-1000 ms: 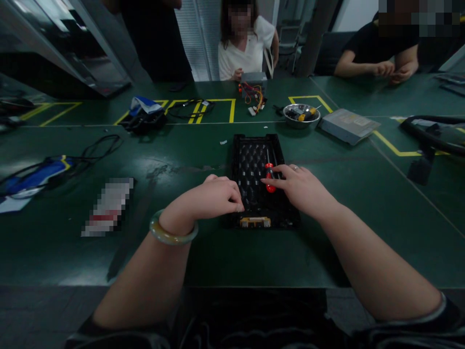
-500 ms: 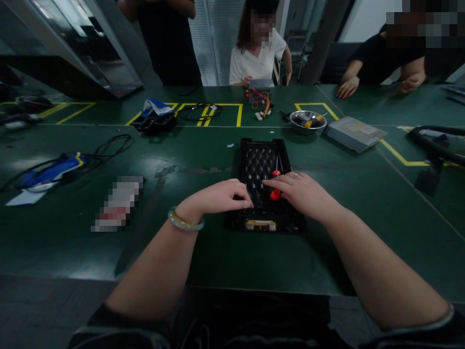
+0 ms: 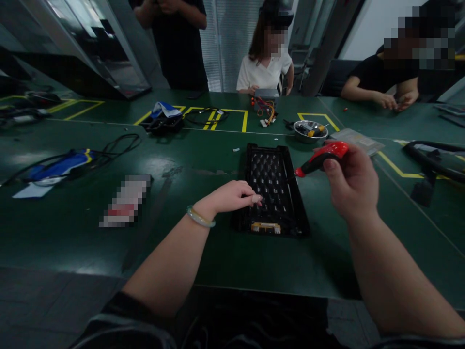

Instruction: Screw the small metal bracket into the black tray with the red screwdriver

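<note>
A black rectangular plastic panel lies on the green table, with a raised rim, a studded lattice inside and a yellowish connector board at its near end. My left hand, with a bangle at the wrist, hovers at the panel's left side. Its thumb and fingers are pinched; whatever they may hold is too small to make out. My right hand grips a red-and-black screwdriver above the panel's right rim, the tip end pointing left and down toward it.
Farther back are a metal bowl of tools, a grey flat case and a power supply with coloured wires. To the left lie a pixelated flat item and a blue cloth-like bundle with cables. Three people are across the table.
My right hand has lifted the screwdriver out of the panel and swung it up to the right. My left hand stays pinched near the panel. The view has shifted slightly.
</note>
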Available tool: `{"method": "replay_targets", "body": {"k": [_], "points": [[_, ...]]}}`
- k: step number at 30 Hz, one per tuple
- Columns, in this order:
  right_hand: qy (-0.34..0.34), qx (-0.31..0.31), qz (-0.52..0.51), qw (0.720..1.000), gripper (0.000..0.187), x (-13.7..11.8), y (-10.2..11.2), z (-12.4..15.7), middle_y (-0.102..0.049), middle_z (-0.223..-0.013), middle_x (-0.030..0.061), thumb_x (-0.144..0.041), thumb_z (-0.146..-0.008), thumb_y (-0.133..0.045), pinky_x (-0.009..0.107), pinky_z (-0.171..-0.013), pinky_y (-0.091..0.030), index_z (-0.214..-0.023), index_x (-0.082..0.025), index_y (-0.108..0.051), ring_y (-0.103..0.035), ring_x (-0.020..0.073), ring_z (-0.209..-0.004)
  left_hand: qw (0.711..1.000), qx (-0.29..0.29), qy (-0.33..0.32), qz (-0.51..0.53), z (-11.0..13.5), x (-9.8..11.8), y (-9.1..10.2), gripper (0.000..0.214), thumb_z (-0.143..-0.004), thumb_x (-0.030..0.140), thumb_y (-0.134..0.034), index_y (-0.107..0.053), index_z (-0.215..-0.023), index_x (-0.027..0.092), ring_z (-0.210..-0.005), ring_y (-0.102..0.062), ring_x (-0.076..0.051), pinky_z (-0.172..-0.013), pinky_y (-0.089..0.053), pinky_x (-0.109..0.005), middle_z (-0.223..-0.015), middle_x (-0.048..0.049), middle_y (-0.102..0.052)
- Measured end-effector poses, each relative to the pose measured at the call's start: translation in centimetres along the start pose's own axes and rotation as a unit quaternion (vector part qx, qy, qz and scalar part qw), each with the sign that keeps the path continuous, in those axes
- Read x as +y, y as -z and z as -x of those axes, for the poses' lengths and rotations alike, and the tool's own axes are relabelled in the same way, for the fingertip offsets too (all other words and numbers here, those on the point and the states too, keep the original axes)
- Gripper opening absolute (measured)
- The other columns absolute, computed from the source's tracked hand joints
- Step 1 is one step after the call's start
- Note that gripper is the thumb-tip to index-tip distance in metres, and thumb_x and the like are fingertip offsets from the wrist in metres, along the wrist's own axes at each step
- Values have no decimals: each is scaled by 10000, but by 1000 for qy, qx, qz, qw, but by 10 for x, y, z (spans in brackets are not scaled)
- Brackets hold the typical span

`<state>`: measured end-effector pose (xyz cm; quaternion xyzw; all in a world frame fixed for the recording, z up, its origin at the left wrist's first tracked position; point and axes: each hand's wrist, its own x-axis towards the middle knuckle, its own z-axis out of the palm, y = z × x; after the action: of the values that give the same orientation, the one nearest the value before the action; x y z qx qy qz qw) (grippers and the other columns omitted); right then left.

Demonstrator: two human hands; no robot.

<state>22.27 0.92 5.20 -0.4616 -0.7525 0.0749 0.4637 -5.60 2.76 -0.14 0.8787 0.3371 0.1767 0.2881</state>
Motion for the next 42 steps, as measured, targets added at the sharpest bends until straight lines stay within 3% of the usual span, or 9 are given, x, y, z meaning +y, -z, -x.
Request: {"method": "replay_targets", "body": {"k": [3,8,19,22,24,27,29,36,42], "points": [[-3,25,-26,999,362,-24,9,-10,-655,-1119,68,-448,-926,-513,419,-797,-534,-1240,-268,-529,-646,229,-953,1000,12,13,1,-1,0,-1,398,-983,447,-448,-768,-930,217,-890,-643,-152,-851,-461,-292,-831,-21,-722],[-10,-92,25,995,313,-44,6,-24,-686,-922,50,-452,-890,-575,337,-656,-512,-1102,-226,-613,-640,192,-781,1000,18,18,0,-1,-2,-4,400,-976,451,-460,-770,-900,210,-886,-645,-155,-856,-468,-315,-824,-31,-717],[-28,-119,27,992,421,-26,-4,-5,-678,-1020,46,-400,-843,-625,321,-643,-498,-1223,-231,-557,-622,185,-789,999,33,22,30,-6,-10,-9,382,-967,445,-477,-767,-864,218,-850,-653,-153,-847,-464,-315,-763,-14,-712],[-41,-142,54,988,339,-16,-5,-2,-672,-905,37,-439,-843,-622,334,-613,-474,-1098,-218,-596,-589,172,-686,997,17,46,60,-8,-10,-6,394,-958,462,-481,-760,-850,206,-828,-661,-146,-852,-471,-312,-810,-23,-715],[-44,-103,57,992,292,-11,-8,1,-658,-862,39,-452,-847,-615,358,-636,-476,-1021,-219,-595,-589,186,-689,997,-6,50,66,-9,-8,-2,398,-950,467,-489,-752,-832,193,-816,-655,-144,-831,-473,-301,-828,-28,-710],[-59,30,-57,996,274,-11,-17,10,-648,-929,54,-447,-857,-607,390,-697,-507,-1031,-241,-555,-621,211,-777,997,-43,39,44,-9,-3,5,385,-948,453,-496,-751,-816,195,-834,-636,-147,-821,-460,-290,-845,-25,-699],[-81,73,-179,978,248,-17,-23,17,-642,-952,48,-432,-870,-598,379,-702,-528,-1038,-259,-537,-634,200,-797,998,-56,26,34,-6,-1,6,376,-961,433,-482,-762,-844,212,-880,-624,-147,-844,-446,-283,-875,-21,-693],[-18,44,-376,925,191,-42,-39,36,-618,-931,25,-239,-845,-655,290,-604,-541,-1029,-250,-609,-620,149,-766,999,-22,-25,32,10,-1,0,404,-1001,381,-429,-769,-865,210,-968,-580,-157,-904,-419,-275,-876,-34,-690],[-5,4,-359,933,181,-44,-45,41,-611,-957,31,-185,-843,-645,273,-614,-532,-1014,-243,-630,-609,142,-786,998,-43,-50,4,12,-1,3,357,-984,358,-475,-774,-859,208,-935,-568,-165,-854,-429,-289,-868,-42,-669]]}}
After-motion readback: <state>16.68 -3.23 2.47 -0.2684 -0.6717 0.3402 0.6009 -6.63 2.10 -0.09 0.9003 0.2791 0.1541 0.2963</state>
